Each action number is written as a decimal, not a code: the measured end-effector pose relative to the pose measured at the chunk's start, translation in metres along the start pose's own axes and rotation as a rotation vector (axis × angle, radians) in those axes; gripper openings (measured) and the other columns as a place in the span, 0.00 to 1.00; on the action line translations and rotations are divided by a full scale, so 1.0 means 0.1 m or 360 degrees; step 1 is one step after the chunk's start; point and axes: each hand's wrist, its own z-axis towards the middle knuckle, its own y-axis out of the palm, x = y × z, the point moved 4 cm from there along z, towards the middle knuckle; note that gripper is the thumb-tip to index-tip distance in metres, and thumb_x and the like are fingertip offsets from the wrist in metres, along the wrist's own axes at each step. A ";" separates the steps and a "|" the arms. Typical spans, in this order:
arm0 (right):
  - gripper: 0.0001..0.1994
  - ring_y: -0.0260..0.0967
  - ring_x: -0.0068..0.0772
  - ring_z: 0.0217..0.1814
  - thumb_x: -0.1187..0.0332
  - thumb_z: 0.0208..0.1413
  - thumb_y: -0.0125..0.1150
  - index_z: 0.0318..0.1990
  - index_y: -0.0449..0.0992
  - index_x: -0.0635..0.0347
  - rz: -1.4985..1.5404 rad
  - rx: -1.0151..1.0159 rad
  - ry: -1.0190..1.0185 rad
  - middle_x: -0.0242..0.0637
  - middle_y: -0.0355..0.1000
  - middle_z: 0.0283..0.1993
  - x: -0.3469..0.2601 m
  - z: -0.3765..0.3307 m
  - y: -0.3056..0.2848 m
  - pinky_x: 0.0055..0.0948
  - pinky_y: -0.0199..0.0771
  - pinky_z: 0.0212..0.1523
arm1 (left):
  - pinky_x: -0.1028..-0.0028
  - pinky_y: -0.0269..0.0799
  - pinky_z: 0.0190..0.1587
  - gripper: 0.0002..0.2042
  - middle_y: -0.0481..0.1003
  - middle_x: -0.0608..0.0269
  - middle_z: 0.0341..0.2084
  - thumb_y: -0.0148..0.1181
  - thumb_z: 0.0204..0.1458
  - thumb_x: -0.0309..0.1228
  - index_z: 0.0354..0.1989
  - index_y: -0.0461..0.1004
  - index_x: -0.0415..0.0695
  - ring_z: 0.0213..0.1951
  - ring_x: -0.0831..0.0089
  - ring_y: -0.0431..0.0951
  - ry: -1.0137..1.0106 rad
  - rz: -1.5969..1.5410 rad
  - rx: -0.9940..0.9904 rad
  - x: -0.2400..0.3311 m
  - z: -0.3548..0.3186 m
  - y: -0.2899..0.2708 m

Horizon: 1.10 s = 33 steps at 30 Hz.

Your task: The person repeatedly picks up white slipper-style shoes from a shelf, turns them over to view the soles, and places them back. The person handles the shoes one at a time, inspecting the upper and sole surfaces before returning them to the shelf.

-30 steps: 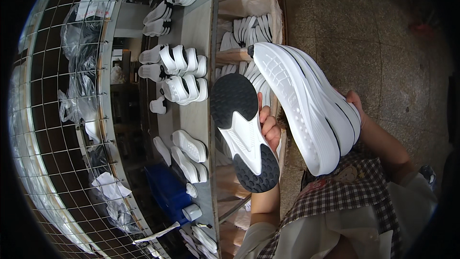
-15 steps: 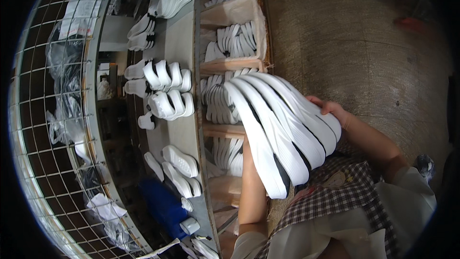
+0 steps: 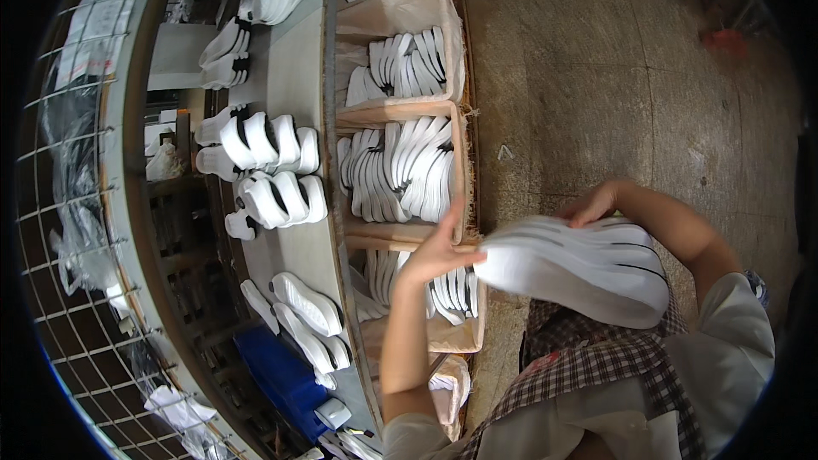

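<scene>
A stack of white shoe soles (image 3: 571, 268) is held in front of my body, turned on its side so the broad face of the lowest sole shows. My right hand (image 3: 594, 204) grips its far edge, with the fingers partly hidden behind the soles. Beside the stack's left end is my left hand (image 3: 436, 249), fingers spread and one stretched upward. Its fingertips come close to the soles' end; whether they touch is hard to tell. The stack is slightly smeared by motion.
To the left runs a grey shelf (image 3: 294, 85) with white soles standing in groups. Lined bins (image 3: 456, 175) packed with soles line its right side. A wire mesh (image 3: 51, 204), a blue container (image 3: 277, 375) and a white cup (image 3: 332, 413) lie further left. Brown floor (image 3: 588, 102) spreads to the right.
The stack has swung from steeply slanted to nearly level and dropped lower and to the right. My left hand, hidden behind the soles before, now shows at their left end with its fingers apart.
</scene>
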 end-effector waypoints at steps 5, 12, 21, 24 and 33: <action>0.47 0.41 0.38 0.70 0.35 0.53 0.46 0.68 0.43 0.65 0.0246 -0.0076 0.0214 0.47 0.44 0.70 0.58 0.33 0.12 0.40 0.44 0.68 | 0.66 0.47 0.66 0.52 0.49 0.38 0.63 0.64 0.41 0.44 0.68 0.34 0.37 0.66 0.54 0.49 -0.0080 -0.0265 -0.1124 -0.57 0.20 0.65; 0.28 0.53 0.30 0.62 0.53 0.63 0.41 0.64 0.54 0.63 0.0328 -0.0197 0.0540 0.38 0.55 0.63 1.05 0.74 -0.03 0.32 0.56 0.60 | 0.67 0.50 0.64 0.46 0.53 0.52 0.63 0.68 0.42 0.38 0.67 0.46 0.41 0.64 0.62 0.53 -0.0272 -0.0998 -0.0839 -1.02 0.14 0.95; 0.16 0.66 0.28 0.47 0.62 0.59 0.53 0.51 0.66 0.58 0.0298 0.2097 -0.0646 0.34 0.68 0.48 0.57 0.50 -1.50 0.30 0.67 0.49 | 0.67 0.64 0.56 0.39 0.63 0.55 0.56 0.66 0.43 0.28 0.64 0.52 0.37 0.57 0.64 0.65 -0.0186 -0.1366 0.0799 -2.32 -0.57 0.15; 0.12 0.66 0.25 0.48 0.67 0.57 0.56 0.47 0.68 0.60 0.0583 0.2300 -0.0539 0.33 0.70 0.44 1.11 0.39 -1.54 0.30 0.68 0.48 | 0.64 0.59 0.60 0.41 0.57 0.51 0.60 0.64 0.47 0.28 0.66 0.45 0.39 0.58 0.61 0.62 -0.0095 -0.0996 0.1629 -2.68 -0.65 -0.65; 0.07 0.67 0.27 0.40 0.70 0.53 0.57 0.38 0.70 0.62 0.0241 0.2260 0.0666 0.35 0.69 0.34 3.52 0.10 -0.63 0.28 0.68 0.42 | 0.59 0.58 0.60 0.34 0.57 0.45 0.61 0.58 0.54 0.44 0.64 0.53 0.40 0.60 0.50 0.61 -0.0358 0.1096 0.2259 -4.08 0.52 -3.17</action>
